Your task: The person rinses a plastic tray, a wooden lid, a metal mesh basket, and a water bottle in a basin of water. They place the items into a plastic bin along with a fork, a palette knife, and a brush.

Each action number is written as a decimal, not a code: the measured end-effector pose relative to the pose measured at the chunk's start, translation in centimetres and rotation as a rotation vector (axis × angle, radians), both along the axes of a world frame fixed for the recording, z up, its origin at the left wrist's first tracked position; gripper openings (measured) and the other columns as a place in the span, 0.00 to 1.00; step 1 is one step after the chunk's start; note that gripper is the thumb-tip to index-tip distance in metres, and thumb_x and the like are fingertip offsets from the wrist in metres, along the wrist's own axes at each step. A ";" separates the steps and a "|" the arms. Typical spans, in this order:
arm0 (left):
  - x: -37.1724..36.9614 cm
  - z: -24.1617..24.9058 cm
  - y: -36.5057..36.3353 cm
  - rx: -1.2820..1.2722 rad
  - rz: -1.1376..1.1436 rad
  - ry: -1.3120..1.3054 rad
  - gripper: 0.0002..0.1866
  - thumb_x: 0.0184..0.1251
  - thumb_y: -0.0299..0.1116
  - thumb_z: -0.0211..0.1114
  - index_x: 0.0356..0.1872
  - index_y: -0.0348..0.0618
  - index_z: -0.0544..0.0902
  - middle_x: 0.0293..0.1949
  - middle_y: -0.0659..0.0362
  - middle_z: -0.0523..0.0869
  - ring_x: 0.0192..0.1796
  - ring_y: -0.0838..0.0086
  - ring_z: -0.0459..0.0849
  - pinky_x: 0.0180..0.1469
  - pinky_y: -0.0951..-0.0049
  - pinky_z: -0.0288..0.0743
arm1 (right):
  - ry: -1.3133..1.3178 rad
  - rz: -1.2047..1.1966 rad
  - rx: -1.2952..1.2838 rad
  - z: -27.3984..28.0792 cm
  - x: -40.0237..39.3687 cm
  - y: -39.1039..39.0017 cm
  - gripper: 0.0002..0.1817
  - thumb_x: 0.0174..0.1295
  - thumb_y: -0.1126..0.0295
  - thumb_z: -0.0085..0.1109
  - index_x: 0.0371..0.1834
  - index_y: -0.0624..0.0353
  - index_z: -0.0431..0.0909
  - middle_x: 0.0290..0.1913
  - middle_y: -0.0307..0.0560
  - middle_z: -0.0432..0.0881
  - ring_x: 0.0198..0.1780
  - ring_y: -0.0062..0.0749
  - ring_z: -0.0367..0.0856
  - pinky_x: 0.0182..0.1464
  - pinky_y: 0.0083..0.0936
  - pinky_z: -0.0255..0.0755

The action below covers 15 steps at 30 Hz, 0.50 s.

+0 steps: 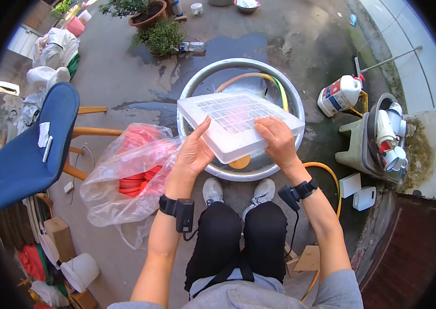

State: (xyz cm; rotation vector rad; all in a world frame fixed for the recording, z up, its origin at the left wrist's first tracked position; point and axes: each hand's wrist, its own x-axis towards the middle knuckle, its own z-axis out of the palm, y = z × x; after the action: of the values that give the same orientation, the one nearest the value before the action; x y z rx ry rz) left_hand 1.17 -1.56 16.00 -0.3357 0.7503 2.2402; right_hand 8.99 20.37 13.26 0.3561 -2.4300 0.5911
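A flat, translucent plastic box (237,122) with a grid pattern on its top is held over a large round metal basin (194,82). My left hand (195,150) grips the box's near left edge, thumb on top. On the right, my right hand (277,138) lies against the top and near right edge, its fingers pressed together. Inside the basin, a yellow-orange hose (249,75) curves behind the box, and water covers part of the bottom. What is beneath the box is mostly hidden.
A clear bag (105,203) of red items lies left of the basin, beside a blue chair (35,154). At right are a white jug (340,95) and a stool (354,144) bearing a basin of containers. Potted plants (160,37) stand at the back.
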 end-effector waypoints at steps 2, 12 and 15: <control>0.5 0.2 0.3 -0.056 0.005 -0.029 0.32 0.64 0.32 0.64 0.66 0.36 0.61 0.63 0.45 0.72 0.64 0.56 0.73 0.66 0.57 0.68 | 0.007 -0.005 0.026 0.6 0.3 0.0 0.17 0.46 0.82 0.55 0.41 0.57 0.78 0.44 0.43 0.83 0.48 0.37 0.81 0.57 0.41 0.72; 1.4 0.8 1.7 -0.084 -0.049 0.017 0.29 0.60 0.24 0.61 0.62 0.28 0.63 0.57 0.46 0.76 0.60 0.60 0.76 0.64 0.60 0.72 | 0.043 -0.210 0.093 2.5 2.4 0.8 0.15 0.52 0.77 0.57 0.44 0.50 0.77 0.48 0.35 0.82 0.54 0.28 0.78 0.65 0.38 0.61; 1.4 1.7 2.5 -0.103 -0.077 0.039 0.29 0.60 0.25 0.61 0.62 0.28 0.62 0.57 0.46 0.76 0.60 0.60 0.77 0.64 0.62 0.73 | 0.047 -0.267 0.117 2.6 3.1 1.6 0.17 0.53 0.77 0.55 0.48 0.50 0.77 0.49 0.36 0.81 0.55 0.29 0.77 0.65 0.38 0.61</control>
State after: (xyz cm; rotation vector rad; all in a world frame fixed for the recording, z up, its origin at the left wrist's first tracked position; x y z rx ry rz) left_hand 2.56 0.92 17.68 -0.3076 0.8867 2.1462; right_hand 12.04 21.98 15.87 0.0876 -2.4189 0.3214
